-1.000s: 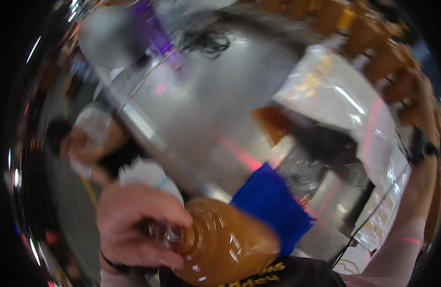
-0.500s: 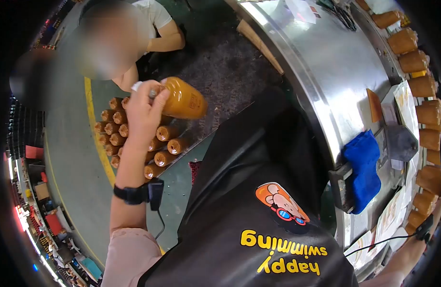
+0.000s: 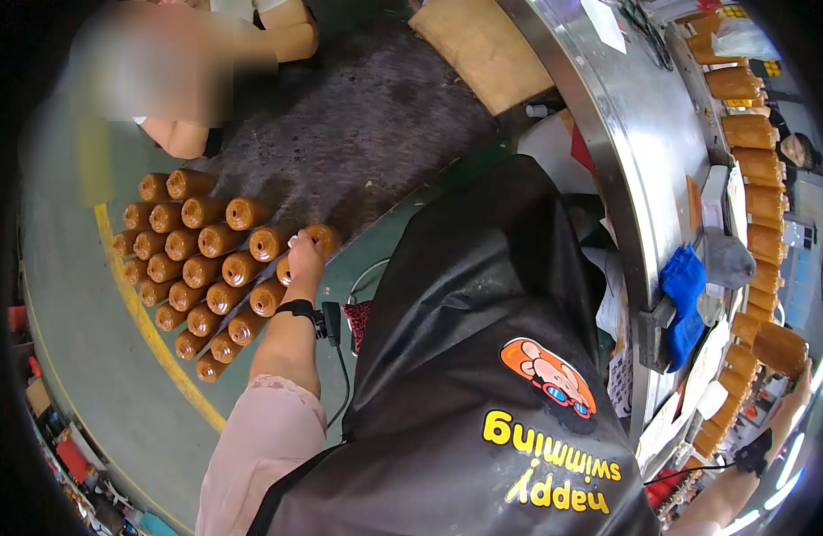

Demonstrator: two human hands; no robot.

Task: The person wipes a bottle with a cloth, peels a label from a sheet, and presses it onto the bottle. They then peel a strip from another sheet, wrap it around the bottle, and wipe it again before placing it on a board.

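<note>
My left hand (image 3: 306, 261) has its fingers closed at the top of a glossy amber-brown bottle (image 3: 324, 238), at the near right corner of a group of similar bottles (image 3: 201, 272). These stand close together in rows, mouths up, on a dark board (image 3: 367, 134). Far to the right, my right hand (image 3: 799, 389) is around the lower end of a duller brown bottle (image 3: 780, 348). That bottle is held out from a long row of brown bottles (image 3: 762, 207); the fingers behind it are mostly hidden.
A curved metal table (image 3: 639, 116) runs between my two arms, with a blue cloth (image 3: 684, 299) and papers near its edge. Another person's arm (image 3: 286, 31) is at the upper left. A wooden panel (image 3: 483, 49) leans by the table. A yellow line (image 3: 152, 335) crosses the green floor.
My left hand has lowered the amber bottle from mid-air to the corner of the group. My right hand has come up with a brown bottle. The view has shifted.
</note>
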